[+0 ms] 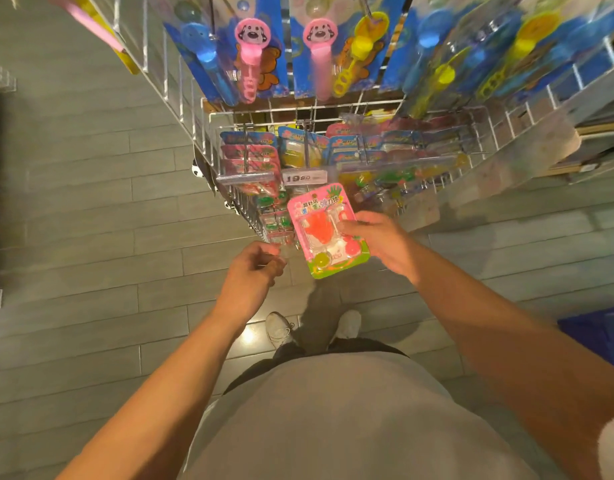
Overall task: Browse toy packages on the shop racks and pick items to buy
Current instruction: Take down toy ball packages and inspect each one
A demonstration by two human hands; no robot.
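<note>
The right hand (376,239) pinches a pink-and-green blister toy package (324,230) by its right edge, holding it in front of the white wire rack (333,114), just below the white price tag (303,178); the left hand (255,271) curls loosely beside it, fingertips together, whether gripping anything unclear

1. Price tag (306,177) clipped on front rail of wire rack (485,116): reads "19", then smaller digits, approx "80" or "90", can't tell which.
2. Pink toy pkg (328,230) in right hand (378,237): Chinese header print in 2 lines, top line looks like "超好玩", lower line ends approx "力球"; rest too blurred.
3. Blue cards hung higher up: print unreadable.
</note>
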